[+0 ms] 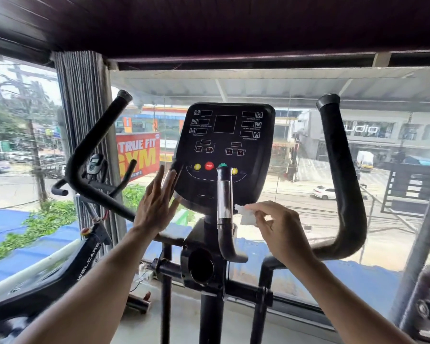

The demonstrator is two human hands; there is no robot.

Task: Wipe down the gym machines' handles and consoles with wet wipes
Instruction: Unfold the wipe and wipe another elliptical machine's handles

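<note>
A wide window [296, 170] fills the wall ahead, daylight pouring in; a dark ribbed ceiling [209, 23] runs across twelve o'clock; a striped pillar [85, 120] stands at ten o'clock; outside, a red gym banner [138, 155], a street [308, 207] with a white car [324, 192], and shopfronts [372, 135] at two o'clock.

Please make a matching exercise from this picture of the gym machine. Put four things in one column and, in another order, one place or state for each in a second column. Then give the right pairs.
Things:
1. wet wipe
2. left hand
3. stop button
4. console

Places or states:
A. red, in the row of round buttons
B. pinched by the right hand
C. black, screens dark
D. fingers straight, beside the console's lower left edge

Pairs: 1-B, 2-D, 3-A, 4-C
</note>
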